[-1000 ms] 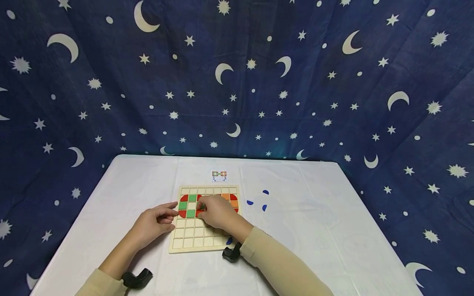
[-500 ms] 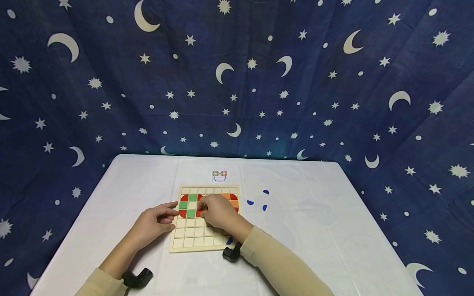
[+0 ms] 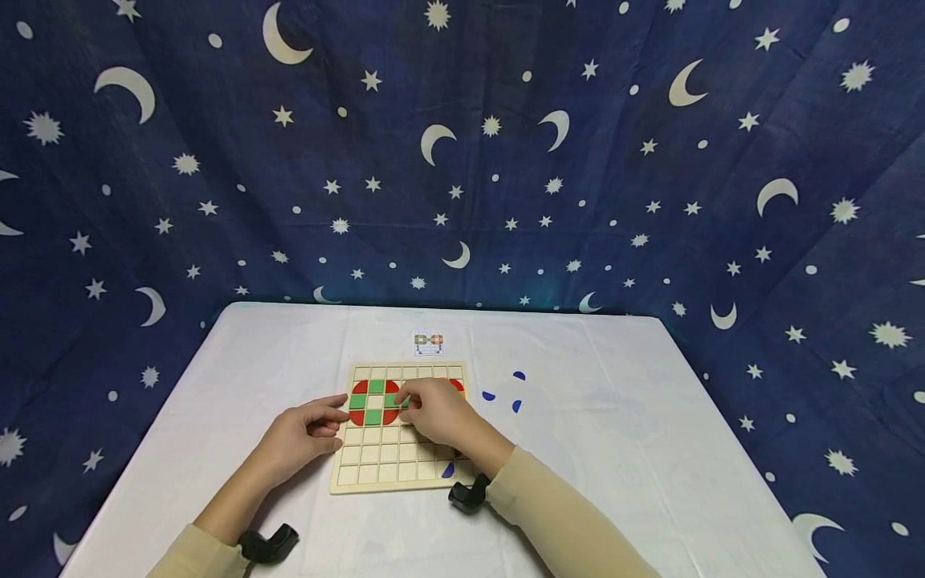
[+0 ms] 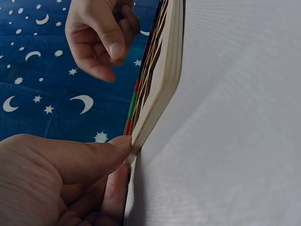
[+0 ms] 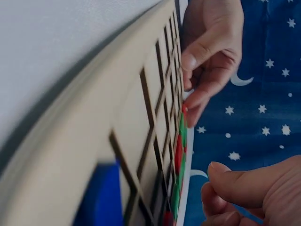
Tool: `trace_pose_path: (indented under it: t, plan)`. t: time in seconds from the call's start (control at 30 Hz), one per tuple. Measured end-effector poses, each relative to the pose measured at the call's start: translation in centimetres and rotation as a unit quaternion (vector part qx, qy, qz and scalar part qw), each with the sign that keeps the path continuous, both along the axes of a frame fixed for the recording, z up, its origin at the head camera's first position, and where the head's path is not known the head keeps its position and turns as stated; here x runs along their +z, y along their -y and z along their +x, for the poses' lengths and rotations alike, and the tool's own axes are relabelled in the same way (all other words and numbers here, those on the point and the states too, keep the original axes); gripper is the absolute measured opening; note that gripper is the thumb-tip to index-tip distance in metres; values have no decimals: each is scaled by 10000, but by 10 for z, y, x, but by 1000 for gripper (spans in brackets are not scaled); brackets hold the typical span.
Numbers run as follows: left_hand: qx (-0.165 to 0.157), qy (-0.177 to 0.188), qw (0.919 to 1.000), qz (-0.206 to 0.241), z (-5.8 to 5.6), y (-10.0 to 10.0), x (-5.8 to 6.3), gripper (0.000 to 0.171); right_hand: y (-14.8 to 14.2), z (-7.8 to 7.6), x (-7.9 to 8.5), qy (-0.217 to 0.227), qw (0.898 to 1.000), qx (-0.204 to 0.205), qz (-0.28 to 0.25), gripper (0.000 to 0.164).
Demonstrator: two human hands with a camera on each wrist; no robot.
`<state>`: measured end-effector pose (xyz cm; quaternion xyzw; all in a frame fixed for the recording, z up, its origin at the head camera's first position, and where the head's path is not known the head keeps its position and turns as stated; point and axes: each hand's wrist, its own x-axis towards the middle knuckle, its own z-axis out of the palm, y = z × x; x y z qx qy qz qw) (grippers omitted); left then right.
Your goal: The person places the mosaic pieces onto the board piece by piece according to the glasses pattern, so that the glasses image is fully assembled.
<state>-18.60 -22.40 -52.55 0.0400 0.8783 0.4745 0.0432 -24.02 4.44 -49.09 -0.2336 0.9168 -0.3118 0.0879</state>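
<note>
A light wooden grid board (image 3: 383, 474) lies on the white table, its upper rows filled with red rounded pieces (image 3: 357, 417) and green square tiles (image 3: 376, 386). Fingertips and thumb of my left hand (image 3: 296, 437) touch the board's left edge, fingers fairly straight. My right hand (image 3: 437, 413) hovers over the board's right half, close to a green tile. Its thumb and forefinger stand apart in the left wrist view, with nothing visible between them. It covers part of the right-hand pattern. One blue piece (image 3: 448, 470) sits at the lower right of the board.
Several blue half-round pieces (image 3: 488, 396) lie on the table right of the board. Behind it is a small printed pattern card (image 3: 429, 343). A dark blue cloth (image 3: 462, 160) with moons and stars hangs beyond the table.
My right hand has shifted a little to the right, uncovering red pieces and a green tile in the left pattern. My left hand stays at the board's edge.
</note>
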Motion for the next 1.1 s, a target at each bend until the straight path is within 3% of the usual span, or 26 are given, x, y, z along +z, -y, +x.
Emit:
trace_pose_path:
  t: [0.4,0.87,1.1]
  plan:
    - [32,-16,10000,-87,0,0,-2,37,-55,3,-2,200,9972,-515,-504,11]
    - [18,-12,10000,-89,0,0,1,37,-110,-9,-6,-294,9893,-1431,29,22]
    - [6,-11,10000,-8,1,1,-1,36,-119,-18,-15,-340,9873,-1482,467,25]
